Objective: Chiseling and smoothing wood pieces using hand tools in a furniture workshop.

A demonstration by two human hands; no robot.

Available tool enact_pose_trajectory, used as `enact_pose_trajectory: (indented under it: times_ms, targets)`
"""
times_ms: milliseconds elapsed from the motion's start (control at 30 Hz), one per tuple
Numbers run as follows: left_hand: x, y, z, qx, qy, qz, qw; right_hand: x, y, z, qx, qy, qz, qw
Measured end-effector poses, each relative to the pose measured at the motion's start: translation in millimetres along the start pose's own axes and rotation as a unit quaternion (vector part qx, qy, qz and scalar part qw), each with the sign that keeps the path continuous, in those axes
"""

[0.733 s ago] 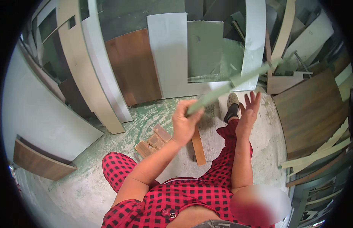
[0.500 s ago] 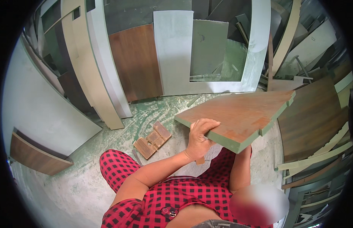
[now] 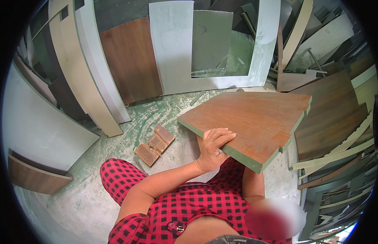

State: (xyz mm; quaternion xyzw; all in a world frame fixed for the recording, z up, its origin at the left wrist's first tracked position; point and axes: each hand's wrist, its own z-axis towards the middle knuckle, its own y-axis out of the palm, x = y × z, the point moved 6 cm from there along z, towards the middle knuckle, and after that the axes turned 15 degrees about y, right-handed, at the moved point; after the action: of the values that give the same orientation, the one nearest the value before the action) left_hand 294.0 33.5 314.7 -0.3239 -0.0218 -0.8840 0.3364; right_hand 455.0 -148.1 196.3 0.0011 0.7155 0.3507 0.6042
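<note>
My left hand (image 3: pixel 215 149) grips the near edge of a thick brown wood-grain board (image 3: pixel 250 118), its fingers lying over the top face. The board has green edges, angled sides and small notches along its right edge. It is held tilted above the floor in front of my body. My right forearm (image 3: pixel 253 185) reaches up under the board's near right corner; that hand is hidden beneath the board. Left of the board, a small worn wooden block with grooves (image 3: pixel 155 144) lies on the floor.
A white panel with a cut-out (image 3: pixel 172 49), a brown panel (image 3: pixel 132 61) and long cream strips (image 3: pixel 75 61) lean at the back and left. At the right are a large brown sheet (image 3: pixel 327 114) and several stacked offcuts (image 3: pixel 335 154). A big white sheet (image 3: pixel 42 118) stands far left.
The board has tipped so more of its top face shows, and its left corner has shifted left. My left hand stays on the near edge. The whole view has shifted slightly.
</note>
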Motion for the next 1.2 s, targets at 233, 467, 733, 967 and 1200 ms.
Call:
enact_pose_trajectory:
  times_ms: [233, 467, 733, 967, 1200]
  targets:
    - [1, 3, 3, -0.026, 0.013, -0.017, 0.999, -4, 26, 41, -0.011, 0.005, -0.055, 0.998]
    - [-33, -22, 20, -0.031, -0.016, -0.009, 0.999, -44, 59, 50, 0.054, -0.060, -0.179, 0.980]
    - [-73, -59, 63, 0.052, -0.147, -0.107, 0.982, -85, 122, 48, 0.046, -0.062, -0.222, 0.972]
    - [-117, -94, 97, 0.067, -0.159, -0.123, 0.977, -80, 102, 45, 0.076, -0.006, -0.133, 0.988]
    - [-158, -123, 118, 0.072, -0.218, -0.157, 0.961, -72, 104, 50, 0.067, 0.000, -0.160, 0.985]
